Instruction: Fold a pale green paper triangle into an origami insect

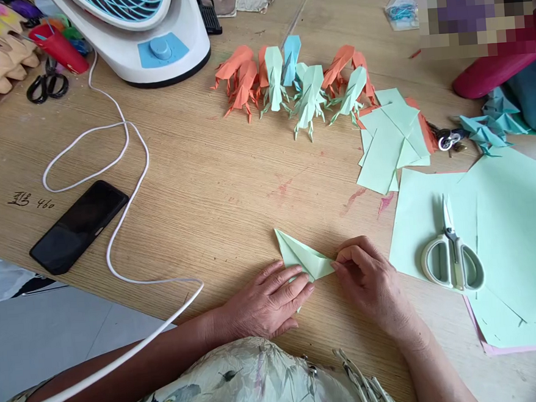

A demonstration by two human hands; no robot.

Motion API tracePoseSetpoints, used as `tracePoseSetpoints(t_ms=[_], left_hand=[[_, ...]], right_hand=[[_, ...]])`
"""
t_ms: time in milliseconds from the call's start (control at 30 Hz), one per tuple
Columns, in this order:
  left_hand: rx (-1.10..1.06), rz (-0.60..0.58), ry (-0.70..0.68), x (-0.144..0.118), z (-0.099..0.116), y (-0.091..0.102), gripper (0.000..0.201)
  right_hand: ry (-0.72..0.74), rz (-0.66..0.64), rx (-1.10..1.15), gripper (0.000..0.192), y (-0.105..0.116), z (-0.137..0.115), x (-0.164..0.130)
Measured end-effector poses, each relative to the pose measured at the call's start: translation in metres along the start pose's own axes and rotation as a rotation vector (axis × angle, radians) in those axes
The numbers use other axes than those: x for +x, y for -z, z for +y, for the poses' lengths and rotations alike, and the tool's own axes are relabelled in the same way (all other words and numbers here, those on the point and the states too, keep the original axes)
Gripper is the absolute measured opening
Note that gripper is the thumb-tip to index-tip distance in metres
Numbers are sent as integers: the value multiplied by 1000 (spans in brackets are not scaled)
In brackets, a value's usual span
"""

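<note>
A partly folded piece of pale green paper (300,254) lies on the wooden table (212,186) just in front of me. My left hand (268,299) rests flat on its near edge, fingers pressing the paper down. My right hand (367,273) pinches the paper's right tip between thumb and fingers. A row of finished origami figures (294,80) in orange, green and blue stands further back.
Green paper squares (389,137) and large green sheets (513,227) lie at right, with grey scissors (451,258) on them. A black phone (79,225), a white cable (125,192), a white fan base (146,38) and black scissors (46,86) sit at left.
</note>
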State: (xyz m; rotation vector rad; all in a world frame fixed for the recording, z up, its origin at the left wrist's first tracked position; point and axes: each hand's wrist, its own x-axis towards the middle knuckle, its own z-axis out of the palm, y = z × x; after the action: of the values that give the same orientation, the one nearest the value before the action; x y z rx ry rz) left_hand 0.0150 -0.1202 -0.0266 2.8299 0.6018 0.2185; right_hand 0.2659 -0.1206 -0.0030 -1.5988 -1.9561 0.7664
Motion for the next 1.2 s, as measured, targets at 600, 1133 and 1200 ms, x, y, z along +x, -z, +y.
tracePoseSetpoints(t_ms=[600,1133,1200], left_hand=[[146,45,-23,1,-2,-1,64],[90,0,23,2,1,1,67],[80,1,21,2,1,0,67]], right_hand=[[-48,119,-36,10,-14,-2,0],[101,213,-177,13,-15,-5,-17],[227,210,-271,26,-16,-7,-24]])
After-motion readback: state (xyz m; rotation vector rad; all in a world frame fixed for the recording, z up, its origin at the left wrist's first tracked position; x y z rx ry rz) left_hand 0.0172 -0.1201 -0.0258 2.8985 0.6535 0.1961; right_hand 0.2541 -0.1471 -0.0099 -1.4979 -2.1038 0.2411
